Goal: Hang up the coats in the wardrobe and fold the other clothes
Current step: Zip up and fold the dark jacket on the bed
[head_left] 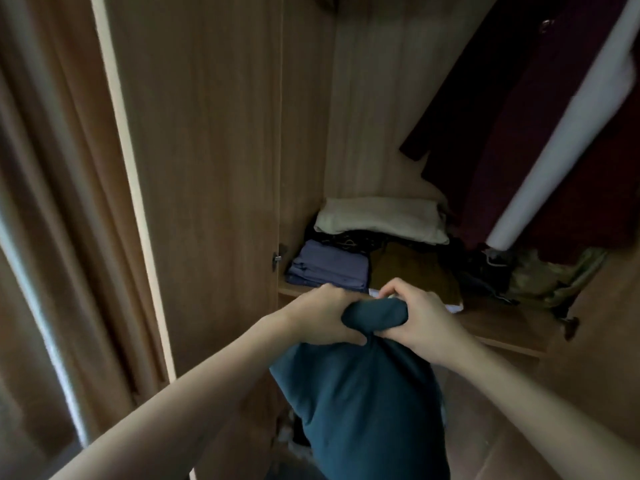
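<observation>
Head view only. Left hand point(323, 315) and right hand point(414, 318) side by side, almost touching, both clamped on bunched top edge of teal garment point(363, 403). Fingers point(391, 287) of right hand curled over the bunch, thumb underneath; left-hand fingers wrapped round from other side. Garment hanging straight down from grip, long axis vertical, lower part out of frame. Wardrobe shelf point(502, 327) just beyond and slightly below knuckles, directly ahead. On shelf: folded blue stack point(329, 266) left, mustard piece point(408, 268) beside it, cream bundle point(381, 218) behind. Dark maroon coat point(519, 133) hanging up right, pale garment point(561, 143) in front of it, blurred. Probably mid-fold or about to place: shelf forward of both hands, neither clearly nearer. Free shelf space looks right of mustard piece.
</observation>
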Action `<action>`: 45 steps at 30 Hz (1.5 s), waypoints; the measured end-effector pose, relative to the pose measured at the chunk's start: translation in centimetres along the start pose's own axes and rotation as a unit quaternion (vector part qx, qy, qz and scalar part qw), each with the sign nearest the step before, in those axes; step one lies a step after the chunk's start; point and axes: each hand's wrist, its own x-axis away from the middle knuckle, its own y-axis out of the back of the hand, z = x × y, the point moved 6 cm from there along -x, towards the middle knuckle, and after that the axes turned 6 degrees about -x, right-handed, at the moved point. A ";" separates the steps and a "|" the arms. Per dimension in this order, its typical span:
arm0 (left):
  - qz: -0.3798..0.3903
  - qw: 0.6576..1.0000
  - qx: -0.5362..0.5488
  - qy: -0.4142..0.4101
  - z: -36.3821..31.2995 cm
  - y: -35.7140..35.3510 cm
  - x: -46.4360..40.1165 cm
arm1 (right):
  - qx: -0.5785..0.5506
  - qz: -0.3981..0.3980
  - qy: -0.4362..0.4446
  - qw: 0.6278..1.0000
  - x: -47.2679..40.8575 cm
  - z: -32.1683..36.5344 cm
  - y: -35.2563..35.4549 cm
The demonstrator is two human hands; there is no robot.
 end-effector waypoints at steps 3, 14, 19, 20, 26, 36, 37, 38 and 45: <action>-0.014 1.000 0.014 0.004 3.8 0.7 -4.5 | -0.025 -0.007 -0.027 0.999 -4.1 -2.2 0.9; 0.012 0.944 0.323 0.069 12.4 4.1 -14.7 | -0.282 0.237 -0.202 0.907 -13.0 -13.8 -4.3; 0.007 0.910 0.402 0.100 18.3 5.1 -18.7 | -0.286 0.266 -0.240 0.889 -17.8 -18.5 -3.5; -0.006 0.904 0.412 0.116 19.6 5.4 -19.6 | -0.289 0.259 -0.242 0.889 -19.3 -19.0 -2.6; -0.101 0.865 0.420 0.254 28.5 5.1 -24.2 | -0.165 0.272 -0.234 0.919 -32.2 -22.8 4.2; -0.126 0.917 -0.178 0.334 38.9 -1.1 -31.1 | 0.226 0.216 -0.076 0.947 -47.3 -31.7 -4.9; -0.114 0.924 -0.239 0.275 38.8 -2.3 -31.6 | 0.259 0.203 -0.056 0.943 -47.5 -32.0 -5.4; -0.112 0.936 -0.258 0.212 38.6 -3.3 -32.1 | 0.255 0.176 -0.049 0.949 -47.7 -31.7 -5.3; 0.004 0.967 -0.193 0.167 39.5 -8.0 -32.8 | 0.182 0.084 -0.108 0.974 -43.7 -29.3 -10.7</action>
